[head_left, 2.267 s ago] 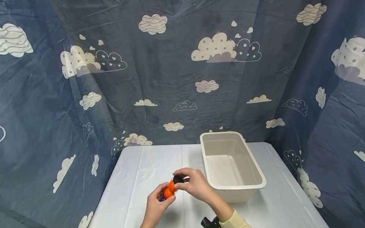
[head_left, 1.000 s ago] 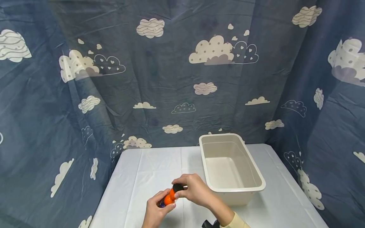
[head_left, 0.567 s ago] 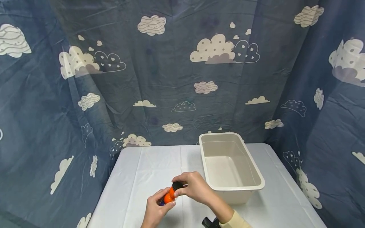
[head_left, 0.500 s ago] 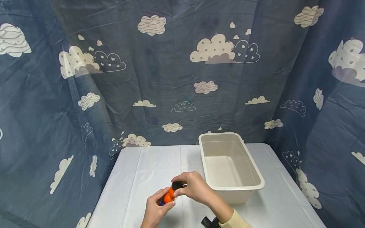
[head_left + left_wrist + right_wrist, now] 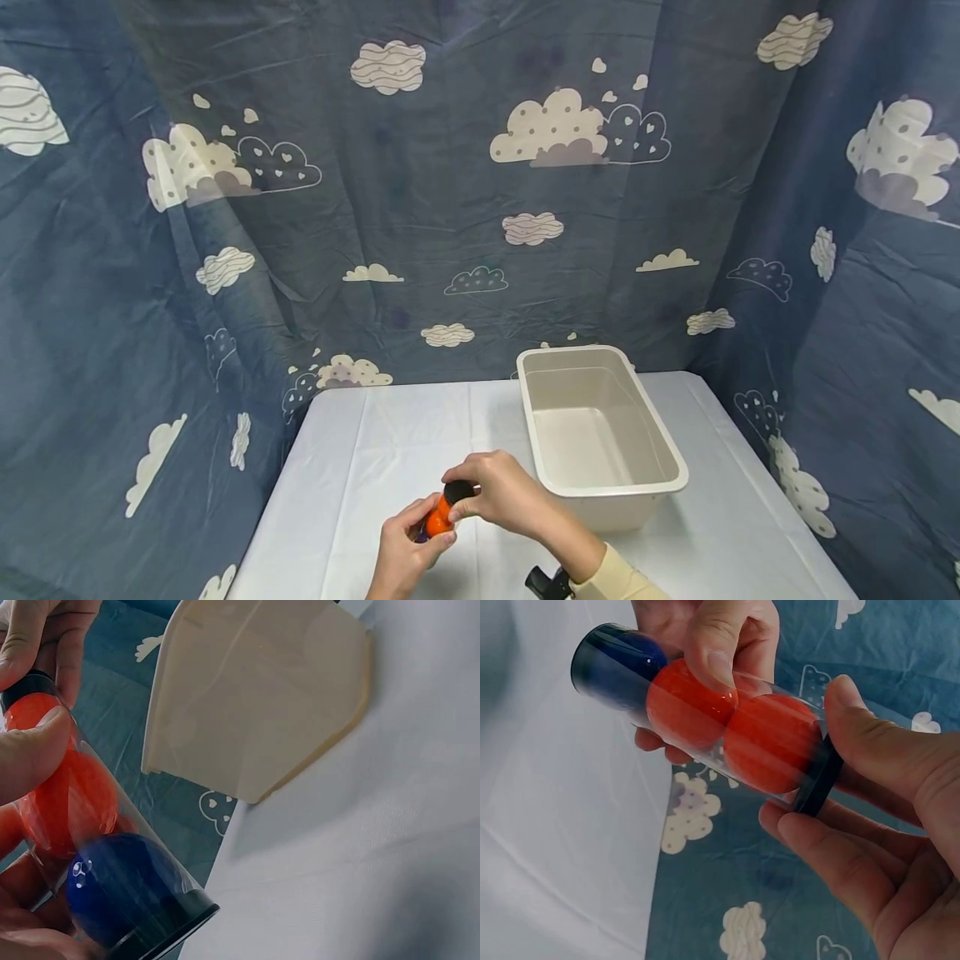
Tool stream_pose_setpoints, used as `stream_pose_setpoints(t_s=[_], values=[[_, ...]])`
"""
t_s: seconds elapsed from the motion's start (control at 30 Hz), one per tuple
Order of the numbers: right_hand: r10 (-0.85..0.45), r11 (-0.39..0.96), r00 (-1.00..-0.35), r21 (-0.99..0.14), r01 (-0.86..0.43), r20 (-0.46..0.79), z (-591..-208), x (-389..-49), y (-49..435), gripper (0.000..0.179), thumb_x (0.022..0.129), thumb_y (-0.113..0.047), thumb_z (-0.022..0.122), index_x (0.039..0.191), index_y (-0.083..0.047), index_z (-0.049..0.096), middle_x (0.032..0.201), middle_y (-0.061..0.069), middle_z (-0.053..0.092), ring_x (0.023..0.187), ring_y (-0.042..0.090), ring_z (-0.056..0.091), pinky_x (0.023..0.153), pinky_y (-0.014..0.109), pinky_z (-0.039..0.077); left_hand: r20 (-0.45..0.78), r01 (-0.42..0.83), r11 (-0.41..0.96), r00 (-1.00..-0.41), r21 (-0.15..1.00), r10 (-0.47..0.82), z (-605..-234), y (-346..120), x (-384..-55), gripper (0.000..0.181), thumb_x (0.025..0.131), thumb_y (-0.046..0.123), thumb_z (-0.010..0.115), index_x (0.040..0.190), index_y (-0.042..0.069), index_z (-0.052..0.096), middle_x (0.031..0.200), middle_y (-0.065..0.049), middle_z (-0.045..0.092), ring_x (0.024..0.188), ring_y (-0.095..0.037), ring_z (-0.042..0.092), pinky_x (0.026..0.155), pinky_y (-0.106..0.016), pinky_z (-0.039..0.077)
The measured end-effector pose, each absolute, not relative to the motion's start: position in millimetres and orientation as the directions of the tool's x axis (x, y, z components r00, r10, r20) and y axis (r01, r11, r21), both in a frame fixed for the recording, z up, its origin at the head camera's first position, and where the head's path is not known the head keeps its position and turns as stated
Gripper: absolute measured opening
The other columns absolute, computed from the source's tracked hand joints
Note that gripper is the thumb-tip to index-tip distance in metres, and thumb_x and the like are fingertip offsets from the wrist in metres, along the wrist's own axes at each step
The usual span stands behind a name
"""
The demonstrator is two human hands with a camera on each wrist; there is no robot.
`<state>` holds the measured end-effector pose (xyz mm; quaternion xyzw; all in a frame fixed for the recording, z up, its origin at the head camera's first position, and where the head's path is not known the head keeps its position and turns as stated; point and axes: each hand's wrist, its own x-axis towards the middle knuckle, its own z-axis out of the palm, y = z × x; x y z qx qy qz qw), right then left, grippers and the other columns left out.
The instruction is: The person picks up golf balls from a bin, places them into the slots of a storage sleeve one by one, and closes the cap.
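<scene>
A clear tube with a black cap at one end and a dark base at the other is held above the table. Two orange balls and a dark blue ball sit in a row inside, the blue one at the base end. My left hand grips the tube round its middle, thumb on the side. At the upper end my right hand pinches the black cap between thumb and fingers. The cap sits on the tube, tilted up and away to the right in the head view.
A beige plastic bin with nothing visible inside stands on the white-covered table, right of the hands. Blue cloud-print cloth hangs behind and at both sides. A black device is at the right wrist.
Both hands and the tube have come slightly nearer the table's front edge since the earliest frame. The right hand stays on the cap and the left hand on the tube.
</scene>
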<state>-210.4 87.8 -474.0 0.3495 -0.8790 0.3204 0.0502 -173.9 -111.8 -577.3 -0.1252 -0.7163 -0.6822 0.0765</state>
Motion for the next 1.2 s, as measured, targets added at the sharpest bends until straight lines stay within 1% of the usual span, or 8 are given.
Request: stream_pose_setpoints(t_s=[0.13,0.3,0.4,0.53,0.77,0.93,1.1,1.2], values=[[-0.581,0.556,-0.755,-0.53,-0.64,0.304,-473,-211,89,0.045,0.072,-0.039,0.088,0.11,-0.017,0.078,0.094,-0.011,0.071,0.08,0.001,0.063,0.068,0.016,0.049,0.299,0.302,0.03,-0.952,0.953,0.073,-577,-111,-174,0.055,0.072,-0.004,0.088,0.123,-0.004,0.069,0.113,-0.014,0.07,0.096,-0.017,0.069,0.083,-0.024,0.056],[-0.562,0.533,-0.78,-0.602,-0.595,0.274,-477,-211,95,0.044,0.073,-0.038,0.088,0.109,-0.017,0.077,0.097,-0.011,0.071,0.083,0.0,0.065,0.073,0.02,0.054,0.294,0.303,0.077,-0.949,0.95,0.113,-578,-109,-173,0.054,0.076,0.0,0.086,0.125,-0.005,0.066,0.117,-0.017,0.068,0.1,-0.017,0.068,0.084,-0.026,0.056],[-0.561,0.505,-0.781,-0.634,-0.586,0.275,-480,-209,98,0.045,0.074,-0.035,0.088,0.112,-0.016,0.076,0.1,-0.009,0.071,0.086,0.002,0.066,0.074,0.02,0.056,0.256,0.273,0.125,-0.957,0.954,0.138,-578,-109,-175,0.052,0.077,0.008,0.087,0.125,0.003,0.066,0.117,-0.012,0.069,0.1,-0.017,0.068,0.085,-0.026,0.055],[-0.551,0.494,-0.772,-0.622,-0.607,0.316,-481,-208,102,0.05,0.078,-0.032,0.088,0.123,-0.018,0.071,0.11,-0.007,0.07,0.094,0.006,0.066,0.077,0.021,0.056,0.238,0.257,0.164,-0.963,0.953,0.124,-576,-106,-182,0.049,0.076,0.017,0.089,0.12,0.014,0.067,0.112,-0.003,0.07,0.099,-0.018,0.067,0.089,-0.027,0.053],[-0.482,0.545,-0.794,-0.583,-0.602,0.37,-477,-208,113,0.056,0.086,-0.039,0.08,0.138,-0.03,0.06,0.127,-0.013,0.063,0.11,0.011,0.063,0.087,0.032,0.055,0.276,0.283,0.201,-0.959,0.938,0.061,-570,-105,-199,0.051,0.076,0.013,0.089,0.12,0.018,0.064,0.107,0.003,0.07,0.099,-0.017,0.068,0.091,-0.03,0.052],[-0.438,0.581,-0.805,-0.557,-0.593,0.4,-474,-206,124,0.051,0.089,-0.038,0.078,0.137,-0.032,0.061,0.127,-0.016,0.063,0.118,0.008,0.059,0.097,0.039,0.051,0.263,0.254,0.257,-0.965,0.932,-0.002,-576,-105,-215,0.052,0.078,0.01,0.086,0.123,0.017,0.06,0.109,0.001,0.069,0.101,-0.018,0.068,0.091,-0.036,0.053],[-0.409,0.612,-0.811,-0.534,-0.584,0.419,-478,-204,133,0.046,0.089,-0.034,0.078,0.133,-0.028,0.064,0.125,-0.014,0.064,0.116,0.01,0.061,0.095,0.04,0.052,0.266,0.235,0.318,-0.962,0.919,-0.058,-594,-100,-232,0.052,0.077,0.008,0.086,0.122,0.014,0.059,0.112,-0.006,0.07,0.108,-0.029,0.067,0.087,-0.05,0.055],[-0.398,0.622,-0.818,-0.534,-0.573,0.415,-481,-202,137,0.046,0.089,-0.034,0.078,0.132,-0.026,0.065,0.125,-0.013,0.064,0.115,0.012,0.062,0.094,0.041,0.052,0.262,0.223,0.342,-0.963,0.913,-0.07,-603,-98,-237,0.052,0.076,0.006,0.086,0.12,0.015,0.059,0.114,-0.01,0.07,0.109,-0.034,0.066,0.085,-0.053,0.055]])
